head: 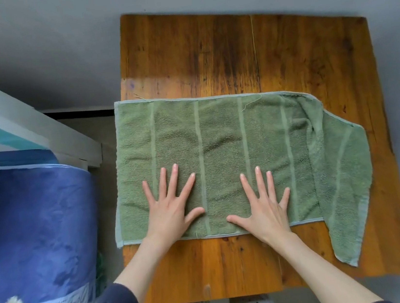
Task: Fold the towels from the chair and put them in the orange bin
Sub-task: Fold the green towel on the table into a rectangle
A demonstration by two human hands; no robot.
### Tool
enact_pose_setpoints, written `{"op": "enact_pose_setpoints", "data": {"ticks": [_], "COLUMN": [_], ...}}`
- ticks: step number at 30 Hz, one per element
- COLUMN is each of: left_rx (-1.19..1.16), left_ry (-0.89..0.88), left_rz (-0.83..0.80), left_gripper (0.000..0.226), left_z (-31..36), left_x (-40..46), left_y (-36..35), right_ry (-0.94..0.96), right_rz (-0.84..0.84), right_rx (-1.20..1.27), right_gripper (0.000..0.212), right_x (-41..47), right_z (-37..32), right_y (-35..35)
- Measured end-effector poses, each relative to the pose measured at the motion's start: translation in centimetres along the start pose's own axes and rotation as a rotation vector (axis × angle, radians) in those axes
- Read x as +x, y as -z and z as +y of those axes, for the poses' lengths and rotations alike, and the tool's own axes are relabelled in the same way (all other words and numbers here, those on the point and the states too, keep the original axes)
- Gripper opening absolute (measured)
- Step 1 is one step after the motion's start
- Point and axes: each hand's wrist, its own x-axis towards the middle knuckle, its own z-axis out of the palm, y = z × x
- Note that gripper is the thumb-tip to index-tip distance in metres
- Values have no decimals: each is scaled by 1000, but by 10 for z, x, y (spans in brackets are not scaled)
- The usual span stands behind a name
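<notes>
1. Left hand [168, 211] presses flat, fingers [172, 180] straight and spread, on the green towel's [217, 133] left half.
2. The towel lies on the worktop [231, 50], long axis left-right.
3. Right hand [265, 209], equally flat, is nearer the rumpled right end.

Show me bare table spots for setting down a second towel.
Bare wood on the wooden table beyond the green towel, plus a narrower strip at the near edge. The middle is crowded: left hand and right hand press the towel.
</notes>
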Motion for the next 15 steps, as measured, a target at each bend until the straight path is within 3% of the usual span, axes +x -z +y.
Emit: {"op": "enact_pose_setpoints", "data": {"ticks": [5,9,12,15], "left_rx": [35,-53,-98,-88], "left_ry": [9,60,-10,-66], "left_rz": [15,91,132,119], "left_gripper": [70,62,59,57], "left_z": [-3,26,65,108], "left_x": [1,8,17,32], "left_y": [-1,6,8,5], "right_ry": [56,128,186,118], "right_rz": [11,40,212,430], "right_rx": [-10,116,256,363], "right_gripper": [102,91,70,55], "right_x": [6,2,-5,-8], "right_z": [26,34,58,98], "right_y": [1,5,10,18]}}
